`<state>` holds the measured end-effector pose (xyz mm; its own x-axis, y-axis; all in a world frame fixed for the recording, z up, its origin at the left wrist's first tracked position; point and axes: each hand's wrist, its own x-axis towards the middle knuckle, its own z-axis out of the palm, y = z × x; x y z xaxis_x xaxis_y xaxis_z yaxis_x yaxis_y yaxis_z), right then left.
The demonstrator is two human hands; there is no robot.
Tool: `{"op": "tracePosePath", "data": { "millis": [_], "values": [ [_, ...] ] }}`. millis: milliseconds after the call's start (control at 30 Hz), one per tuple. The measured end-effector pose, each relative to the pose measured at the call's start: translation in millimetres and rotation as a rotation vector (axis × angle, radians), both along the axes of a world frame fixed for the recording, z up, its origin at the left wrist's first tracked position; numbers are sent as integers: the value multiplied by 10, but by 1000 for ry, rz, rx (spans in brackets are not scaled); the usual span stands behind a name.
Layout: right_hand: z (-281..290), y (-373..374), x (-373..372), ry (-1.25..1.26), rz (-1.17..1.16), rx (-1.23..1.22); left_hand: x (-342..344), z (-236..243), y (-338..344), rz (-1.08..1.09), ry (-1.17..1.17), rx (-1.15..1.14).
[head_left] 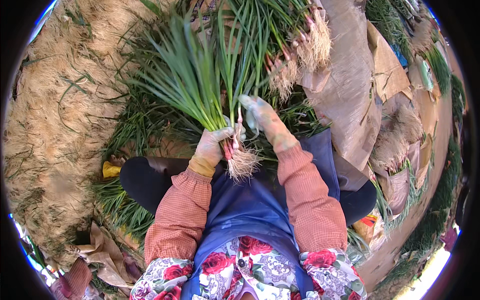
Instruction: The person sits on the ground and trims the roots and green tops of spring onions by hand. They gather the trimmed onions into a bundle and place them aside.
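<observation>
My left hand (pixel 214 143), in a pale, stained glove, is closed around a bunch of green garlic (pixel 192 95). Long flat leaves fan up and away from it, and below the grip hang reddish stem ends with a tuft of pale roots (pixel 242 164). One whitish stem (pixel 238 120) stands slightly apart at the bunch's right side. Beside that stem is my right hand (pixel 262 119), also gloved, with curled fingers and its fingertips by the leaves. Whatever sits between those fingers is too small and blurred to make out.
More green garlic (pixel 280 55) lies just ahead, roots toward the right. Pale dry straw-like roots (pixel 65 130) cover the ground at left. Brown sheeting (pixel 345 75) spreads at right, with further bundles (pixel 397 135) beyond. A blue apron (pixel 250 205) covers my lap.
</observation>
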<state>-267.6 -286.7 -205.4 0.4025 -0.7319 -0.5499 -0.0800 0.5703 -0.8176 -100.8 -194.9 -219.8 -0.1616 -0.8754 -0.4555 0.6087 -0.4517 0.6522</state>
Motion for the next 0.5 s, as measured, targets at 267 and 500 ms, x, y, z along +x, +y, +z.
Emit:
{"op": "tracePosePath", "data": {
  "millis": [267, 500],
  "values": [
    [101, -53, 421, 196, 94, -485, 135, 107, -191, 105, -296, -25],
    [675, -380, 104, -254, -188, -518, 512, 698, -685, 102, -396, -207]
  ]
}}
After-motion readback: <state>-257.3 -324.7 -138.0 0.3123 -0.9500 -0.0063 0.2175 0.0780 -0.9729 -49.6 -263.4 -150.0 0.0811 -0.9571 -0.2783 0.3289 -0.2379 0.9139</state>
